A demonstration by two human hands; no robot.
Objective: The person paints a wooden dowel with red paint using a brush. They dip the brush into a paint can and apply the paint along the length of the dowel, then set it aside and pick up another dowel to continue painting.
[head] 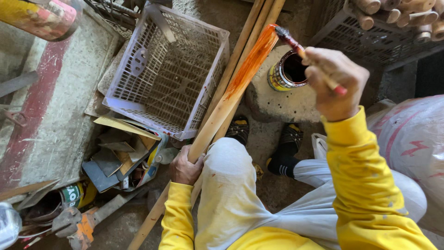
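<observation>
The left hand (185, 166) is wrapped tight round a wooden stick (226, 102) slanting across the knee, its upper end wet with orange stain. The right hand (335, 83) pinches a brush (300, 48) touching that end, above an open tin (287, 70) of dark stain on a concrete block (277, 104). The white crate (169, 69) beside them looks empty.

Scene is lit by soft daylight — brightest on the yellow sleeve (365, 185) and white trousers (231, 194), near blown out. Deep shadow is seen at the upper right. Edges are bent by wide-angle distortion — corners slightly blurred, centre sharp.
</observation>
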